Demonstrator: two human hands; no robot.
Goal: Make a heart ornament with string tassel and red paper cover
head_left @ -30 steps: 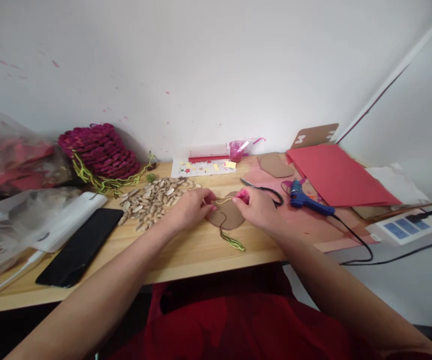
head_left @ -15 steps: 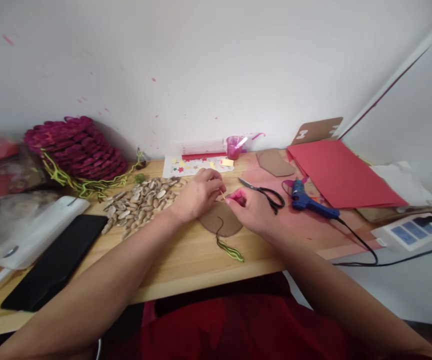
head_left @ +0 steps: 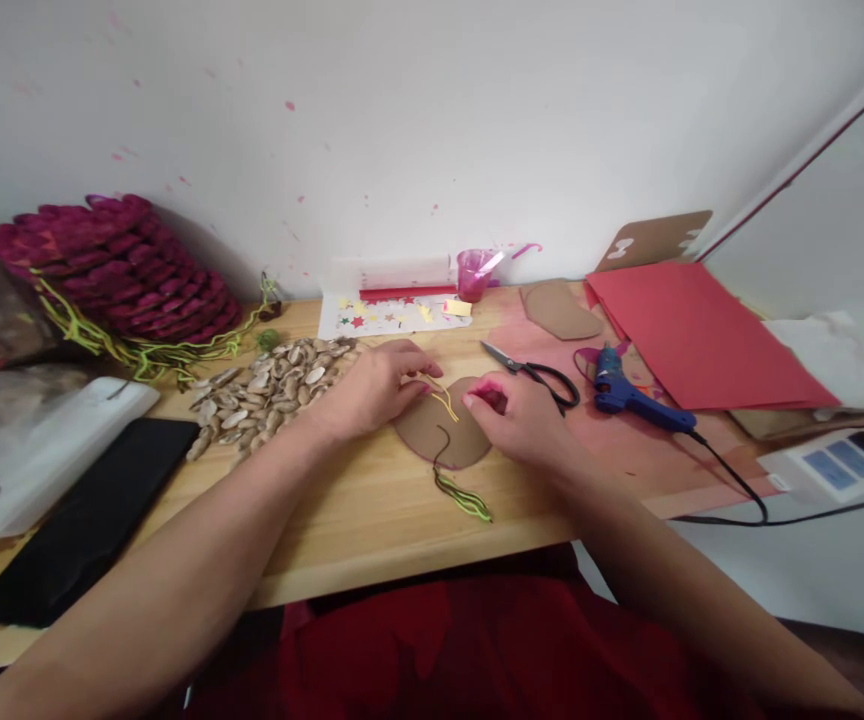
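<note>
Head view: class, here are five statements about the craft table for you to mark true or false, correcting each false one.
1. The left hand holds a yellow string above the round cardboard. True.
2. The scissors lie left of the round cardboard. False: the scissors lie to its right.
3. A blue glue gun lies to the left of the red sheets. True.
4. The phone lies on top of the white device. False: the black phone lies beside the white device.
5. A pile of shells is left of the round cardboard. True.
</note>
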